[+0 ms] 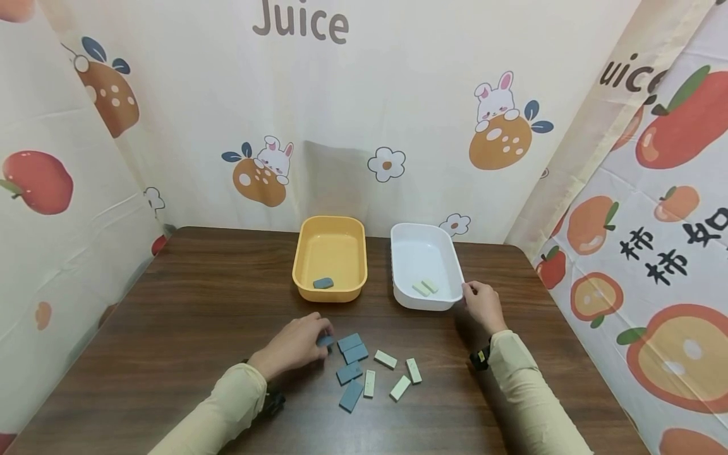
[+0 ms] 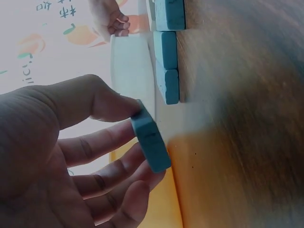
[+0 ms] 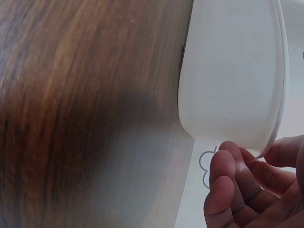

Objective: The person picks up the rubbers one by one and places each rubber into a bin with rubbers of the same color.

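My left hand pinches a blue-grey rectangular block between thumb and fingers, low over the table. Just right of it, several more blue-grey blocks lie on the wood, two of them side by side. Several smaller pale green blocks are scattered beside those. At the near right corner of a white bin, my right hand grips the rim, thumb on one side and fingers on the other in the right wrist view. Two pale green blocks lie inside this bin.
A yellow bin stands left of the white one, with one blue-grey block inside. Both sit toward the back edge of the dark wooden table. A printed curtain hangs behind and along both sides.
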Motion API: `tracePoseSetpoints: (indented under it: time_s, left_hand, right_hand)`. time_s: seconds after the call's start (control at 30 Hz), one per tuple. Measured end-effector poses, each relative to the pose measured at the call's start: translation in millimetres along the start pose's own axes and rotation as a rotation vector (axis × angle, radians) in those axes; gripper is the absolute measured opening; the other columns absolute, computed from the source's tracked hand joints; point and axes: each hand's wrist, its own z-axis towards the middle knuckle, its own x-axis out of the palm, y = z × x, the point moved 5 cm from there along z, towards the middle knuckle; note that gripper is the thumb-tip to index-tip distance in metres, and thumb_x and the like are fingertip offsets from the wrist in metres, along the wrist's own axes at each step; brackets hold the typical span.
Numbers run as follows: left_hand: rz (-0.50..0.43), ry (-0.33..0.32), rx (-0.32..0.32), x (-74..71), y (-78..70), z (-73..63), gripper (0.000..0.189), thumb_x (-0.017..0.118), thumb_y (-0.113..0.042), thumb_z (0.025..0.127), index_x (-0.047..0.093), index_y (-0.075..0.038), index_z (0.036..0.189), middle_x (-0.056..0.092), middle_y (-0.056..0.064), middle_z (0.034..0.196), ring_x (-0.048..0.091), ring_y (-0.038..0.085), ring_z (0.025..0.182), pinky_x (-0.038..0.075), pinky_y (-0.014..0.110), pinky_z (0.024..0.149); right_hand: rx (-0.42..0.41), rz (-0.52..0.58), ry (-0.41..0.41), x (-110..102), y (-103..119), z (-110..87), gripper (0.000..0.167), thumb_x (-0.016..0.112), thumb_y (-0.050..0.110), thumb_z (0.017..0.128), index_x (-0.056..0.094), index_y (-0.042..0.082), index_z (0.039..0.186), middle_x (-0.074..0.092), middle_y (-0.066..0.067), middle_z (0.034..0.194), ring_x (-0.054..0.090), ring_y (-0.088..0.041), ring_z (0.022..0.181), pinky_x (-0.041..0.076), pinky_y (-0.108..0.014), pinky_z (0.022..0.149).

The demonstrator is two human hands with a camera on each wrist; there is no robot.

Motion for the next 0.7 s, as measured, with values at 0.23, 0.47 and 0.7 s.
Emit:
tracePoseSetpoints:
  time_s: [0.23,0.47,0.7]
  left_hand:
    - [-0.008,-0.075,0.014,-3.8,1.3,1.3,0.025,0.075,-0.018,0.081,0.069,-0.015,0.105,0.057,-0.001,0.093,0.051,0.014,0.077,0.049,0.031,0.071]
    - [-0.052,-0.16,-0.004,-14.3,1.6,0.7,0.024,0.075,-0.018,0.081,0.07,-0.016,0.105,0.059,-0.004,0.092,0.052,0.012,0.079,0.05,0.032,0.076]
    - [-0.117,-0.237,-0.011,-27.6,2.2,0.9,0.026,0.072,-0.014,0.082,0.07,-0.015,0.108,0.061,-0.003,0.099,0.055,0.014,0.084,0.053,0.036,0.082]
  right_hand:
    - [0.001,0.0,-0.003,-1,1,-0.9,0.037,0.043,0.021,0.102,0.065,-0.007,0.109,0.067,-0.015,0.081,0.062,-0.016,0.066,0.046,-0.026,0.059]
    - [0.01,0.004,0.002,-1,4,-3.1,0.036,0.043,0.022,0.102,0.065,-0.006,0.11,0.067,-0.015,0.081,0.061,-0.015,0.067,0.046,-0.026,0.059]
    - [0.011,0.009,0.004,0,2,-1.8,0.037,0.042,0.022,0.102,0.064,-0.006,0.112,0.066,-0.015,0.082,0.061,-0.017,0.068,0.046,-0.026,0.059]
